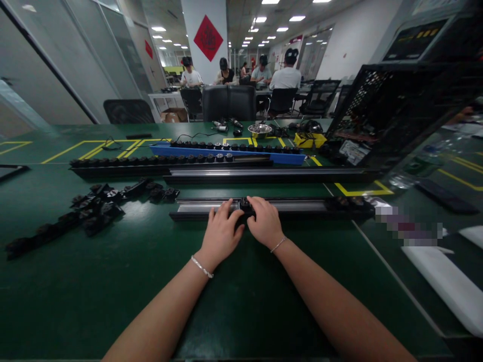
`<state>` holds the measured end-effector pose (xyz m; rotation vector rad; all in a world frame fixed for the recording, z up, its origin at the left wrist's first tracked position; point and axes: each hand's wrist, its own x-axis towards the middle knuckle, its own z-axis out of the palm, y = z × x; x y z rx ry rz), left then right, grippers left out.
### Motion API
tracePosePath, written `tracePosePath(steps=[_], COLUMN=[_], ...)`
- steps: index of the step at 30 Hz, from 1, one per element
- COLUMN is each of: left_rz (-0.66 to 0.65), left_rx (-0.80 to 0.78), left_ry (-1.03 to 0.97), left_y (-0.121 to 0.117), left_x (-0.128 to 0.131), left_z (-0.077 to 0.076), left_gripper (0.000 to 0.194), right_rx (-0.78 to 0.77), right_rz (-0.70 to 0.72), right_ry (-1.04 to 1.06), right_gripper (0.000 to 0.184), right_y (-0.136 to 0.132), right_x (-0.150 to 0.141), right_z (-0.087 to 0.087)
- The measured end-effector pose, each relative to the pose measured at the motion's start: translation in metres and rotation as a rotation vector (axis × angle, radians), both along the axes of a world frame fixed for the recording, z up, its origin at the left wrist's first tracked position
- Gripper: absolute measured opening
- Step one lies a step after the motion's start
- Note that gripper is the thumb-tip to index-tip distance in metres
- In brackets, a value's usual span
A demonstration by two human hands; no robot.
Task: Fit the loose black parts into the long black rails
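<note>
The surface is a glossy dark green table marked with yellow tape, in a long office-like room with glass partitions on the left and a pale pillar ahead. One large red diamond is on the pillar, and a smaller one hangs farther left. Four people are clearly visible at a far table — others beyond are too small to count. On the green table, one near black rail lies crosswise with a silvery channel, and one black block sits at it between the two hands. The left hand is partly open, its curved fingers over the rail beside the block; the right hand has bent fingers at the block's other side, though whether they pinch it I cannot tell. Each wrist wears one bracelet. Behind lie two more black rails, one carrying a row of small parts, and one blue rail with another row. One loose pile of black parts, too tangled to count, lies left; one metal bowl and one yellow box stand farther back.
</note>
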<state>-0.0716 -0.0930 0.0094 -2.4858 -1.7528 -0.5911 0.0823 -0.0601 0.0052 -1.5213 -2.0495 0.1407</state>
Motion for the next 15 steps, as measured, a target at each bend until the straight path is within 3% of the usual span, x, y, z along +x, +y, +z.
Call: tracePosePath(steps=[6,9,15], left_rz=[0.086,0.129,0.163], left_rx=[0.008,0.024,0.078], left_ry=[0.086,0.113,0.104], left_y=[0.006,0.012,0.015], left_x=[0.036,0.036,0.020], left_z=[-0.003,-0.005,-0.007], left_gripper=[0.052,0.055,0.051], right_rx=[0.046,0.065,0.086], right_rz=[0.102,0.111,-0.036], right_ry=[-0.012,-0.029,-0.118], right_gripper=[0.058,0.061,0.056], right_y=[0.000,-0.002,-0.003], right_x=[0.006,0.007,0.011], right_z=[-0.006,-0.008,-0.010])
